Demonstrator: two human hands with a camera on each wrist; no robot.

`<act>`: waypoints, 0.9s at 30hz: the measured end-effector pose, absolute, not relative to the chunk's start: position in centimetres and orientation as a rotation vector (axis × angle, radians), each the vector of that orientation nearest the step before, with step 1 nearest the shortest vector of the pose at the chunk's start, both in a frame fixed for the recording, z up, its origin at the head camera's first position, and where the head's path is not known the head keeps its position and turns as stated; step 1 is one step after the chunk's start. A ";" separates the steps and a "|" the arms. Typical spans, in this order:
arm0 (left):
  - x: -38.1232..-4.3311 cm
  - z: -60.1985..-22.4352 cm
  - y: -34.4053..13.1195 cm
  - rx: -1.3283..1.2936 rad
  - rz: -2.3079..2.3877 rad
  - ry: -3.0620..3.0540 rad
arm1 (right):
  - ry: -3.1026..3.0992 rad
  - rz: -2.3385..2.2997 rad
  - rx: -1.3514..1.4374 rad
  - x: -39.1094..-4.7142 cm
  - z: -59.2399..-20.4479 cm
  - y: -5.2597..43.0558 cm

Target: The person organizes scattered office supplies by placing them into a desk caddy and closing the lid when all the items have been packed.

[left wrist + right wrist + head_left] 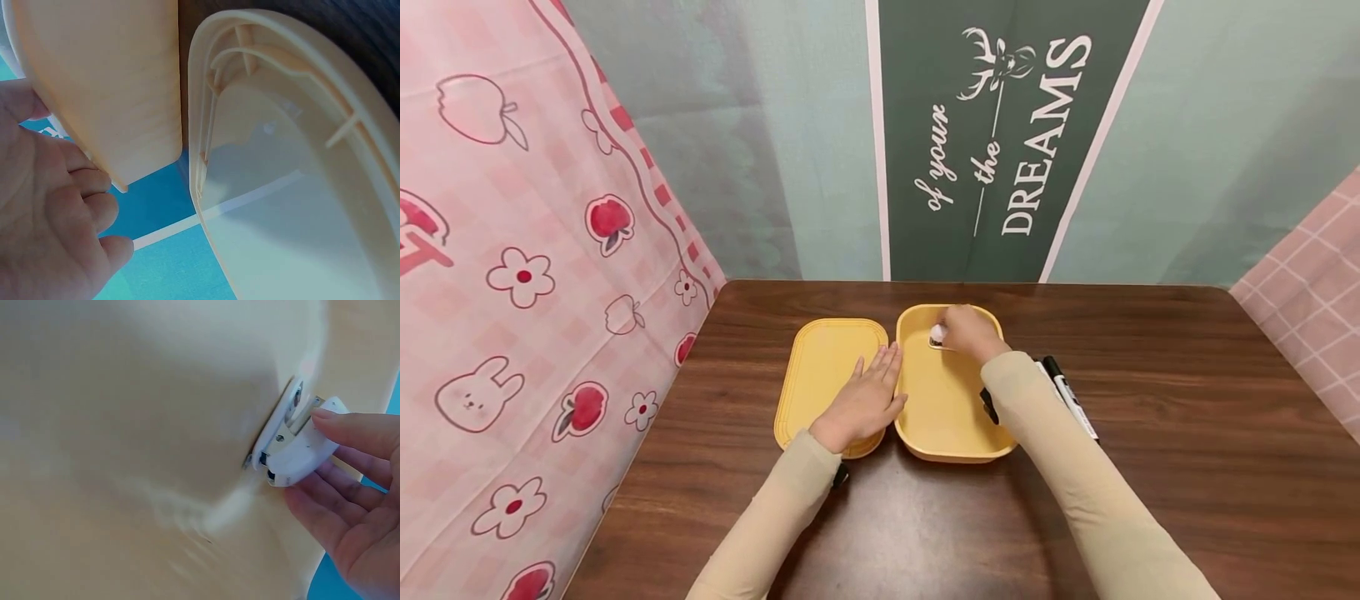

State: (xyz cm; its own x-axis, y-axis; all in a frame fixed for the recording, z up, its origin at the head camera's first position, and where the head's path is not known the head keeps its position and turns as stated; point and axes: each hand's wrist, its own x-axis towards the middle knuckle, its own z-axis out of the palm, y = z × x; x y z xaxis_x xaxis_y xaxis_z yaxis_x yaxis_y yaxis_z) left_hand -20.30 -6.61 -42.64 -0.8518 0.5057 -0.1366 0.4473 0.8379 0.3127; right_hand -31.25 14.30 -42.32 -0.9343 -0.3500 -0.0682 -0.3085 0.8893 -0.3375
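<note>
A yellow rectangular box point(943, 417) stands with its top uncovered. Inside, near its far end, my right hand point(972, 332) pinches a small white stapler point(306, 450) between thumb and fingers. The stapler is tilted close over the bottom of the box in the right wrist view. My left hand point(867, 402) lies palm down, fingers extended, with its fingertips at the left rim of the box. Beneath that hand is the matching yellow lid point(820, 375), its ribbed edge point(356, 125) visible in the left wrist view.
Right of the box lies a black-capped white marker point(1071, 400), partly covered by my right sleeve, with another white item beside it. The dark wooden table point(1187, 400) meets a printed green curtain point(970, 250) at the back and pink cloth point(572, 333) at the left.
</note>
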 end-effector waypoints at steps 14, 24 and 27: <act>-20.3 -42.5 -6.5 0.723 0.397 2.796 | 2.935 -0.495 -0.473 -30.7 -39.7 14.8; -20.4 -42.5 -6.4 0.704 0.399 2.782 | 2.972 -0.613 -0.465 -30.8 -38.2 16.1; -20.4 -42.5 -6.3 0.710 0.409 2.785 | 2.976 -0.641 -0.433 -30.7 -37.6 16.7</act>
